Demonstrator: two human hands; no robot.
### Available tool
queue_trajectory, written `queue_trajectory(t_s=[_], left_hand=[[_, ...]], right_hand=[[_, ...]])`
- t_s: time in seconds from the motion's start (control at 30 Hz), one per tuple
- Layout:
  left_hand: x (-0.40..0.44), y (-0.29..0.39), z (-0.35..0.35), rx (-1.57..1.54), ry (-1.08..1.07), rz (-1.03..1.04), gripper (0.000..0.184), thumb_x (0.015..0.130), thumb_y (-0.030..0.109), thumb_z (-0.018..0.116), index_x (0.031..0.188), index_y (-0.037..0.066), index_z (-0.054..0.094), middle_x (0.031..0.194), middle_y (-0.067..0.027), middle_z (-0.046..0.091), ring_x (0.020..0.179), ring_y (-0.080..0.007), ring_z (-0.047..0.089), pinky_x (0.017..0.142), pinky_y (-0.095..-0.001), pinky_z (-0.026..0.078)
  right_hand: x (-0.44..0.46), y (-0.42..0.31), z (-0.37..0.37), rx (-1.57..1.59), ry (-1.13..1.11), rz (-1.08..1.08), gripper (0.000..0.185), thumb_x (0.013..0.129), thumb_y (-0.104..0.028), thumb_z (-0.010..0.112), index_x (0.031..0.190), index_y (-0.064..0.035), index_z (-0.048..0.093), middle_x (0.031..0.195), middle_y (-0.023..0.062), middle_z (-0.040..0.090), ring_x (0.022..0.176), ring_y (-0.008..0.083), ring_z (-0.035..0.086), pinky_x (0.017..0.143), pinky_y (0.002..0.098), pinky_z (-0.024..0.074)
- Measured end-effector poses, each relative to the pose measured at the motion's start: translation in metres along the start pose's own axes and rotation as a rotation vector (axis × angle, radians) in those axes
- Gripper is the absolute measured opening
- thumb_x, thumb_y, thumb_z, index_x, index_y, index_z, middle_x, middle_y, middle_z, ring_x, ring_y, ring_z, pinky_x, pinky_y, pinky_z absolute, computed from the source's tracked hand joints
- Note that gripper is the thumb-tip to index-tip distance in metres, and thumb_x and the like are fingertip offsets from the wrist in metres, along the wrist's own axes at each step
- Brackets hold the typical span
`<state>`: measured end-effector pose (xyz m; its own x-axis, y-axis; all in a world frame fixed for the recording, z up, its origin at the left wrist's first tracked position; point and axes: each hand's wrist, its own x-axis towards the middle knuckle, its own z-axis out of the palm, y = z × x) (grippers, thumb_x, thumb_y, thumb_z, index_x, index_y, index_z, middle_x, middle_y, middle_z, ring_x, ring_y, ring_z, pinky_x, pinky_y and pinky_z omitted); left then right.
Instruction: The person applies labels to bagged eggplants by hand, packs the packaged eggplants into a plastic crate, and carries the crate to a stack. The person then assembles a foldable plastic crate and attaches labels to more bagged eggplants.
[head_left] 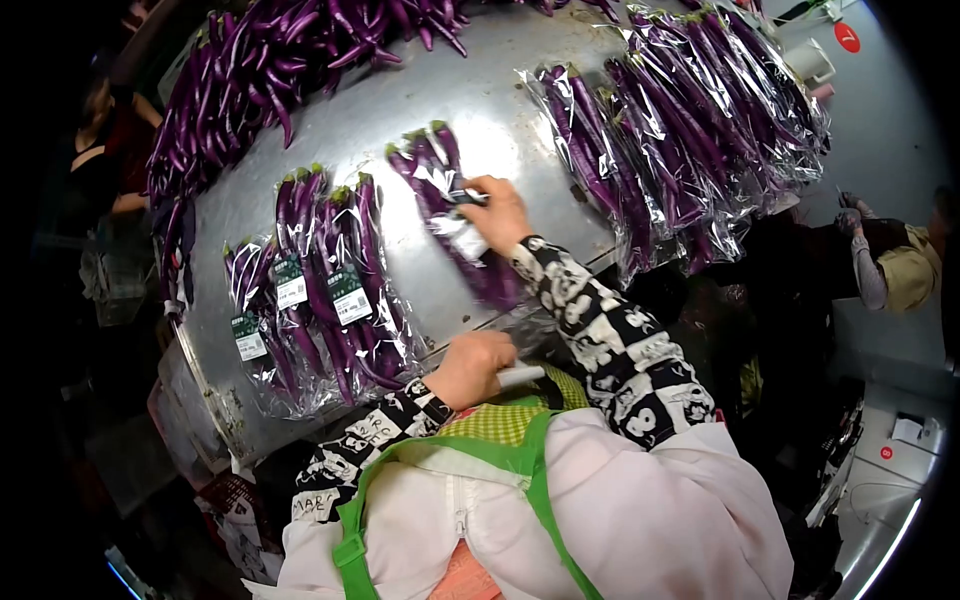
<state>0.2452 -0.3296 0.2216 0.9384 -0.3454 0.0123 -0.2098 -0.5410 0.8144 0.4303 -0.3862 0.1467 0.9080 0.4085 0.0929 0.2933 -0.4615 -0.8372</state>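
My right hand (497,215) is over a clear bag of purple eggplants (430,175) in the middle of the metal table, its fingers bent against a dark and white label (466,238) on the bag. The lower end of this bag is blurred. My left hand (470,368) is closed at the table's near edge, below the bag. A white, rod-like piece (520,377) shows beside its fingers; I cannot make out what it is. To the left lie several bagged eggplants with green and white labels (350,295).
A heap of loose eggplants (270,70) covers the table's far left. Several bagged eggplants (690,120) are stacked at the right, without visible labels. The metal table (480,90) has its near edge at my apron (500,425). Other people are at the far left and right.
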Motion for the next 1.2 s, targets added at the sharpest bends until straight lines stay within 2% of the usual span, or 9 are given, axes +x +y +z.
queue_trajectory(t_s=[0.07,0.2,0.23,0.4,0.67,0.77,0.83,0.93,1.2], left_hand=[[0.017,0.005,0.0,-0.246,0.057,0.333,0.023,0.07,0.012,0.072,0.061,0.004,0.053,0.068,-0.0095,0.055,0.061,-0.0291,0.057,0.052,-0.0362,0.044],[0.029,0.013,-0.002,-0.531,0.2,0.275,0.018,0.068,0.009,0.078,0.068,0.004,0.06,0.081,-0.009,0.063,0.069,-0.0228,0.061,0.059,-0.0299,0.048],[0.031,0.017,-0.007,-0.522,0.281,0.253,0.016,0.069,0.009,0.078,0.07,0.003,0.063,0.088,-0.0089,0.064,0.075,-0.019,0.062,0.062,-0.0274,0.048],[0.051,0.02,-0.029,-0.455,0.524,0.228,0.016,0.074,0.008,0.075,0.087,0.002,0.068,0.078,-0.008,0.065,0.068,-0.0133,0.062,0.056,-0.0239,0.047],[0.052,-0.011,-0.051,-0.3,0.651,-0.055,0.023,0.073,0.006,0.074,0.058,0.005,0.057,0.054,0.002,0.053,0.051,-0.0036,0.048,0.044,-0.0211,0.035],[0.047,-0.009,-0.053,-0.256,0.667,-0.058,0.024,0.074,0.006,0.073,0.058,0.004,0.055,0.053,0.0015,0.051,0.051,-0.0031,0.047,0.044,-0.0218,0.034],[0.044,-0.003,-0.055,-0.134,0.682,-0.014,0.023,0.073,0.007,0.074,0.06,0.002,0.056,0.053,-0.0015,0.051,0.049,-0.0059,0.048,0.043,-0.0239,0.035],[0.035,0.005,-0.066,0.055,0.744,0.098,0.022,0.07,0.011,0.075,0.061,0.003,0.056,0.054,-0.0089,0.051,0.045,-0.0176,0.051,0.042,-0.0294,0.038],[0.023,0.019,-0.073,0.511,0.754,0.402,0.033,0.066,-0.001,0.065,0.099,0.004,0.064,0.079,-0.0081,0.064,0.076,-0.026,0.062,0.067,-0.0346,0.047]], right_hand=[[0.006,-0.029,0.003,0.342,-0.386,0.186,0.058,0.076,-0.023,0.072,0.128,-0.011,0.05,0.109,0.0188,0.059,0.105,0.0303,0.056,0.094,0.0345,0.044],[0.022,-0.005,-0.026,-0.6,-0.002,-0.061,0.098,0.067,-0.054,0.075,0.14,-0.0054,0.03,0.139,0.0226,0.034,0.129,0.0362,0.033,0.102,0.0494,0.0329],[0.035,-0.019,-0.063,-0.899,-0.09,0.199,0.106,0.065,-0.061,0.072,0.143,-0.0086,0.022,0.143,0.0226,0.027,0.131,0.0388,0.027,0.1,0.0586,0.0304],[0.025,0.052,-0.147,-0.945,-0.159,0.652,0.096,0.072,-0.05,0.069,0.147,-0.0253,0.014,0.133,0.0249,0.039,0.12,0.041,0.043,0.096,0.0569,0.034],[-0.076,0.016,-0.127,-1.002,-0.213,0.189,0.09,0.069,-0.043,0.074,0.142,-0.0135,0.03,0.117,0.0234,0.052,0.111,0.0385,0.048,0.091,0.0513,0.0364],[-0.084,-0.034,-0.131,-0.565,0.056,-0.256,0.076,0.077,-0.036,0.072,0.137,-0.0067,0.037,0.117,0.0193,0.055,0.109,0.0306,0.052,0.092,0.0423,0.0407],[-0.092,-0.092,-0.128,0.923,-0.259,0.141,0.057,0.082,-0.02,0.07,0.129,0.0001,0.044,0.113,0.0133,0.058,0.103,0.0203,0.057,0.088,0.0305,0.0452],[-0.102,-0.104,-0.119,0.835,-0.271,0.158,0.04,0.082,-0.003,0.068,0.119,0.0008,0.052,0.094,0.004,0.06,0.081,0.0055,0.057,0.069,0.0183,0.0485],[-0.117,-0.107,-0.12,0.705,-0.253,0.223,0.033,0.081,-0.004,0.07,0.112,0.001,0.058,0.088,0.0009,0.059,0.079,0.0048,0.056,0.068,0.0182,0.0475]])
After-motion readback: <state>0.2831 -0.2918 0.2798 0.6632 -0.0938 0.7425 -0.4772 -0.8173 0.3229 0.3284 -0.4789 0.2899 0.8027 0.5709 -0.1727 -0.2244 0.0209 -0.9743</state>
